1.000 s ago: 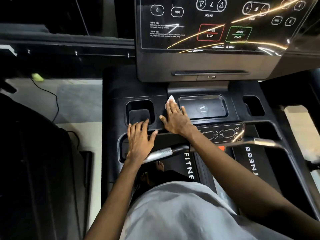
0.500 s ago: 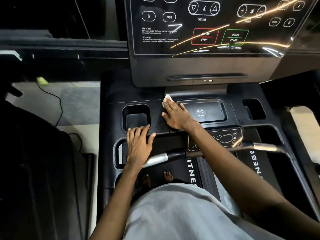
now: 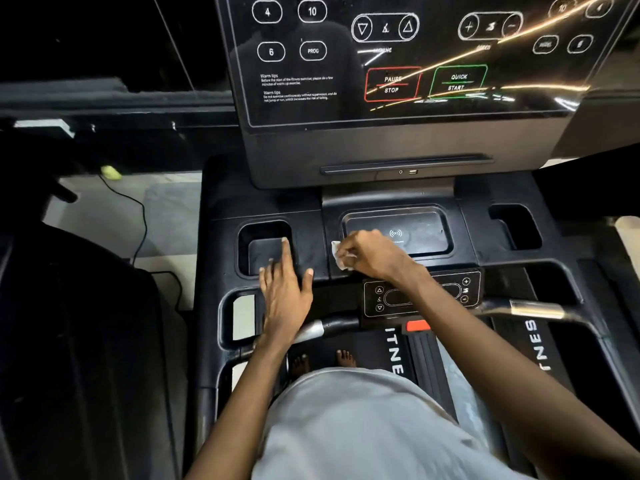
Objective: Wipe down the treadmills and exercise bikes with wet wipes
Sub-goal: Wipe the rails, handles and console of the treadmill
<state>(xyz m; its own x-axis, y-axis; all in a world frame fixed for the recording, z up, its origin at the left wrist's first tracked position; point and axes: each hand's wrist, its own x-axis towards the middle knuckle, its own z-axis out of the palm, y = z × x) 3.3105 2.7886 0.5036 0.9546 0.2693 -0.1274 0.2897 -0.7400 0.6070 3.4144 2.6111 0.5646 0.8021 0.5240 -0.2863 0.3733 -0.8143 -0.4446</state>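
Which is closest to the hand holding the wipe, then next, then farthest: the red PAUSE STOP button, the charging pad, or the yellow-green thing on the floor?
From the right hand gripping the wet wipe:
1. Charging pad, right beside it.
2. PAUSE STOP button, up on the console.
3. Yellow-green thing, far left on the floor.

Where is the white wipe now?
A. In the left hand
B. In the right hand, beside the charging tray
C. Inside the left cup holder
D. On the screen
B: the fingers of the right hand curl round the white wipe at the left rim of the charging tray; the left hand lies open by the cup holder, holding nothing.
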